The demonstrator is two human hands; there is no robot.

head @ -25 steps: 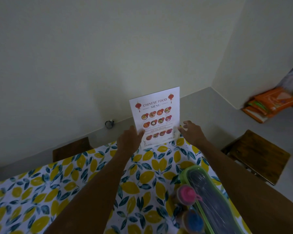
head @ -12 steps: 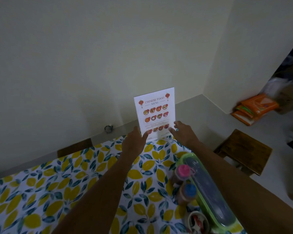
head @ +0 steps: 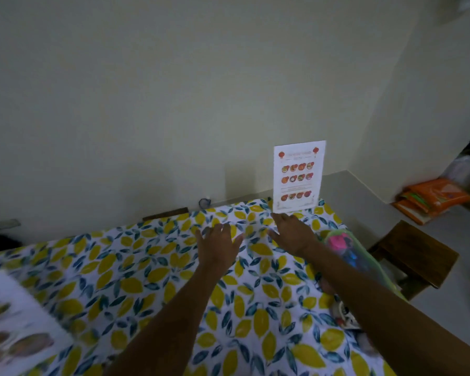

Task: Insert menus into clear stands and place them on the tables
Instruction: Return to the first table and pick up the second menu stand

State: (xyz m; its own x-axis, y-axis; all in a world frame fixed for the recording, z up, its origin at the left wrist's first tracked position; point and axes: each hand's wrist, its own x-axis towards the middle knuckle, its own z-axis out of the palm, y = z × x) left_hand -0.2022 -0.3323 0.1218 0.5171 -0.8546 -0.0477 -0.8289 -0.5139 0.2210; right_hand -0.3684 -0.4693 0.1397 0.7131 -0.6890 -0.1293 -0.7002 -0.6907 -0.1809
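Note:
A white Chinese food menu in a clear stand (head: 298, 176) stands upright at the far edge of the table, near its right corner. My right hand (head: 292, 232) hovers just below the stand with fingers spread, not touching it. My left hand (head: 219, 242) is over the cloth to the left, fingers apart and holding nothing. Another menu sheet (head: 14, 327) lies flat, blurred, at the near left of the table.
The table (head: 136, 275) wears a lemon-and-leaf patterned cloth. A green tray (head: 364, 256) with pink and blue capped bottles sits along the right edge. A wooden stool (head: 418, 256) stands on the floor to the right, orange packets (head: 432, 199) beyond it by the wall.
Both hands have let go of the menu stand and drawn back toward me. The view has swung left, bringing the flat menu sheet into sight.

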